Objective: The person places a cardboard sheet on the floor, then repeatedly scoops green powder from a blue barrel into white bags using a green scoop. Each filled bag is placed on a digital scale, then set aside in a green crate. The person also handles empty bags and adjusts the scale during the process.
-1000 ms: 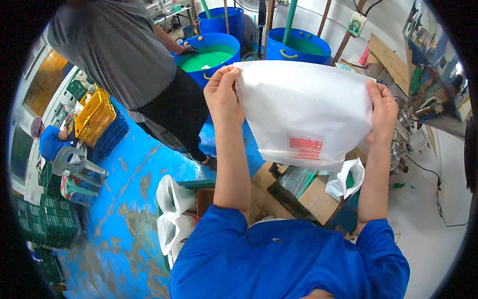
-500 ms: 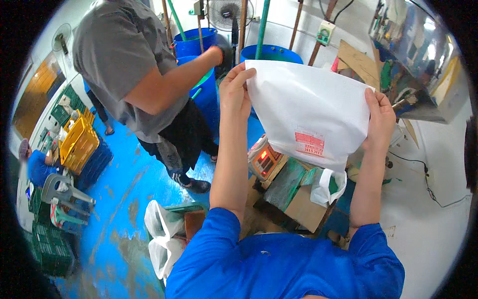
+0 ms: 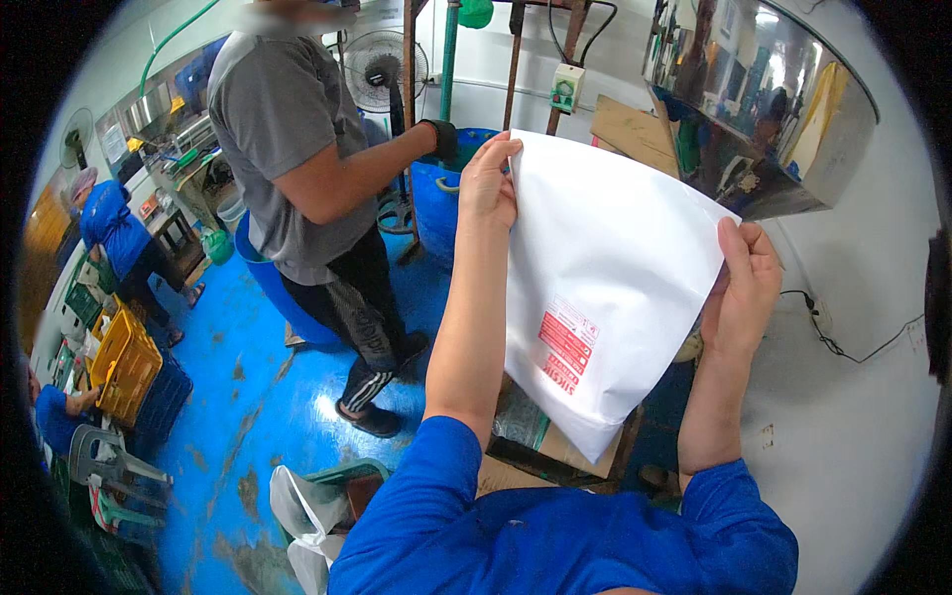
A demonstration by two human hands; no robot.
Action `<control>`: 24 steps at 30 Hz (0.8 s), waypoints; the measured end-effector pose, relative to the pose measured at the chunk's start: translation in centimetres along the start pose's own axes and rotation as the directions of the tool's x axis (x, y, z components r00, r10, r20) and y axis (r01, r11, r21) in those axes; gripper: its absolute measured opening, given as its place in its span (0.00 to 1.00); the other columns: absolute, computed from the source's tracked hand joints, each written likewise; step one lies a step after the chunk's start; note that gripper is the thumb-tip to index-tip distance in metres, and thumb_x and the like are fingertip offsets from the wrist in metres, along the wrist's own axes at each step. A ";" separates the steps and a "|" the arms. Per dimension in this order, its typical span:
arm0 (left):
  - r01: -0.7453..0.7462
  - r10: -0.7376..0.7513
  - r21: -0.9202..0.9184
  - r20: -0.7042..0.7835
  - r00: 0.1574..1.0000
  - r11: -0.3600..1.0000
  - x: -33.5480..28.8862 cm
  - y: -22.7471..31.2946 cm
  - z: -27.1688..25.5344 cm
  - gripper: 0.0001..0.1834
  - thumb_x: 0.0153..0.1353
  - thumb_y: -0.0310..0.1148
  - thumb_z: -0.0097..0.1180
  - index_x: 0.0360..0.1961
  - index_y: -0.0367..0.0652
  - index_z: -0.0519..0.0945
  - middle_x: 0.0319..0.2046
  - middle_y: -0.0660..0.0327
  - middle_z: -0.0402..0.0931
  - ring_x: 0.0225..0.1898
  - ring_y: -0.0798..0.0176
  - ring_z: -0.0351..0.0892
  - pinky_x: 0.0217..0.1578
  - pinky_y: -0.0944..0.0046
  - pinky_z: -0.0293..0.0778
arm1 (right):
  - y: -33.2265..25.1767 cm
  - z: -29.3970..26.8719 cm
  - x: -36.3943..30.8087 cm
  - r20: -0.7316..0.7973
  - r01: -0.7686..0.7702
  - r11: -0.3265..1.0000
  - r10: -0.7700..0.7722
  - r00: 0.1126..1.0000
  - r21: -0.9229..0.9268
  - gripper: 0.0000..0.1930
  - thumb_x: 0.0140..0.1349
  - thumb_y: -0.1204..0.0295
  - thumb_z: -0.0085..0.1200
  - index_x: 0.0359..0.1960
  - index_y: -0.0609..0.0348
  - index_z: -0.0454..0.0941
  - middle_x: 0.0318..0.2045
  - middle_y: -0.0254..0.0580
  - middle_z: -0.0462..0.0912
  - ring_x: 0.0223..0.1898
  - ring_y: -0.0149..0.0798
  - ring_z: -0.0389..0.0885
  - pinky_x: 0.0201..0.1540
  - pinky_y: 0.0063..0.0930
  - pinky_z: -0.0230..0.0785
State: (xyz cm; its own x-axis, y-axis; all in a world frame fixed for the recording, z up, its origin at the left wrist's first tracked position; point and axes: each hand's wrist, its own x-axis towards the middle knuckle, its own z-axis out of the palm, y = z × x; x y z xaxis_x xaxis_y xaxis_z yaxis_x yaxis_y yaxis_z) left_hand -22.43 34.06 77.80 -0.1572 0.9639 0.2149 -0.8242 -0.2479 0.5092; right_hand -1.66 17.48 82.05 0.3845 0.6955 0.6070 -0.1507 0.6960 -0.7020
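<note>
A white plastic bag (image 3: 615,238) with a red printed block hangs stretched between my two raised hands. Its top left corner is pinched in my left hand (image 3: 489,178), thumb over the edge. Gripped by my right hand (image 3: 742,283) is the opposite top corner, which sits lower, so the bag tilts down to the right. The lower part narrows to a point above a cardboard-topped stand (image 3: 575,456), most of which the bag hides.
A co-worker in a grey shirt (image 3: 288,149) stands at the left, a gloved hand at a blue barrel (image 3: 436,198). A shiny metal hopper (image 3: 764,109) juts out at upper right. White bags (image 3: 302,506) in a green crate (image 3: 362,468) stand at lower left. Yellow crates (image 3: 124,362) lie farther left.
The bag has tilted, its right corner dropping and its bottom hanging lower, now covering the orange scale. My view has shifted, and the co-worker appears more upright beside the barrel.
</note>
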 end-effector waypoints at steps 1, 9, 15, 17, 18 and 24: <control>0.020 -0.020 -0.004 0.013 1.000 1.000 0.2 -0.3 0.2 0.20 0.47 0.22 0.58 0.44 0.33 0.72 0.34 0.58 0.72 0.30 0.65 0.74 0.28 0.72 0.72 | -0.1 -0.2 -0.1 -0.005 -0.004 1.000 0.004 1.000 0.001 0.06 0.57 0.74 0.56 0.26 0.59 0.71 0.20 0.29 0.74 0.17 0.19 0.69 0.18 0.12 0.60; 0.078 -0.084 0.075 0.082 0.993 0.994 2.0 -2.3 0.5 0.19 0.52 0.27 0.56 0.47 0.36 0.71 0.32 0.61 0.73 0.30 0.68 0.75 0.25 0.72 0.74 | -0.9 -0.7 -0.8 0.019 0.040 0.999 -0.039 0.999 -0.034 0.07 0.57 0.74 0.54 0.25 0.59 0.70 0.17 0.31 0.73 0.13 0.18 0.68 0.13 0.12 0.62; 0.125 -0.127 0.023 0.088 0.988 0.992 2.9 -3.8 1.2 0.21 0.45 0.22 0.58 0.43 0.38 0.69 0.28 0.65 0.68 0.24 0.73 0.68 0.17 0.78 0.61 | -1.5 -0.2 -1.4 0.046 0.006 1.000 -0.005 0.999 -0.011 0.05 0.59 0.75 0.51 0.26 0.55 0.69 0.20 0.31 0.76 0.18 0.18 0.71 0.20 0.08 0.61; 0.151 -0.152 0.018 0.109 0.982 0.988 3.1 -4.0 1.3 0.18 0.45 0.23 0.58 0.40 0.39 0.71 0.26 0.66 0.67 0.23 0.74 0.67 0.17 0.78 0.61 | -1.6 0.0 -1.7 0.071 0.016 1.000 -0.016 0.997 -0.001 0.06 0.58 0.75 0.52 0.26 0.55 0.69 0.20 0.32 0.76 0.17 0.19 0.71 0.18 0.10 0.63; 0.161 -0.163 0.025 0.111 0.980 0.987 3.2 -4.0 1.4 0.17 0.45 0.23 0.58 0.39 0.39 0.71 0.26 0.66 0.67 0.23 0.74 0.67 0.16 0.78 0.60 | -1.6 0.1 -1.9 0.077 0.012 1.000 -0.012 0.997 0.001 0.06 0.58 0.75 0.52 0.25 0.56 0.69 0.20 0.32 0.76 0.17 0.19 0.72 0.17 0.11 0.63; 0.186 -0.186 0.003 0.109 0.977 0.982 3.9 -4.7 1.2 0.12 0.46 0.23 0.58 0.34 0.39 0.72 0.22 0.67 0.67 0.22 0.71 0.68 0.19 0.75 0.65 | -0.7 0.7 -2.1 0.065 0.020 0.999 -0.023 0.998 0.039 0.05 0.58 0.76 0.51 0.29 0.63 0.68 0.20 0.37 0.74 0.14 0.26 0.74 0.14 0.20 0.71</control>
State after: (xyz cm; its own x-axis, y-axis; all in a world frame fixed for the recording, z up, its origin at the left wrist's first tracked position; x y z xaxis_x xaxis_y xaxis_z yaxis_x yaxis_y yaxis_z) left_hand -18.55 38.91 77.21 0.0590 0.9767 0.2065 -0.8375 -0.0641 0.5427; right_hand -3.04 15.65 81.56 0.3283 0.6896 0.6456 -0.1780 0.7164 -0.6746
